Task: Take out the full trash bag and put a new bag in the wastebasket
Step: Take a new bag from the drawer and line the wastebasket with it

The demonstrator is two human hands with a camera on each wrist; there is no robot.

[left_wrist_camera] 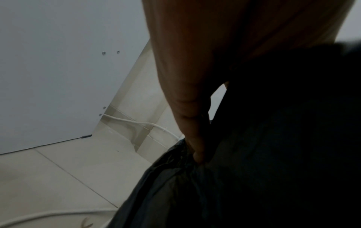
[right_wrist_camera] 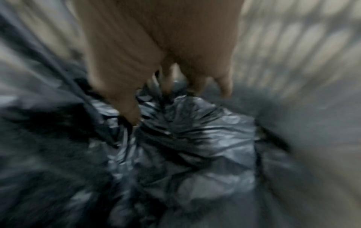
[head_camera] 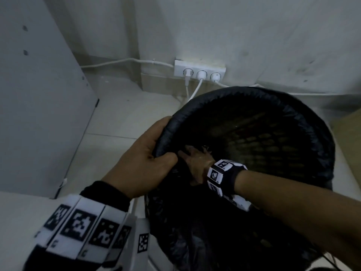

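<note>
A dark mesh wastebasket [head_camera: 293,153] stands tilted toward me on the floor. A black trash bag [head_camera: 244,95] is folded over its rim. My left hand [head_camera: 152,153] grips the near-left rim with the bag edge under its fingers; in the left wrist view the left hand's fingers [left_wrist_camera: 195,123] curl into the black plastic [left_wrist_camera: 273,154]. My right hand [head_camera: 197,161] reaches inside the basket. In the blurred right wrist view its fingers [right_wrist_camera: 224,88] point down, spread, and touch the crumpled bag [right_wrist_camera: 195,146] at the bottom.
A white wall socket strip [head_camera: 199,72] with three plugs and white cables sits just behind the basket. A white cabinet panel [head_camera: 39,94] stands at the left. Pale floor tiles [head_camera: 121,118] lie between them, with a white cable [left_wrist_camera: 48,214] on the floor.
</note>
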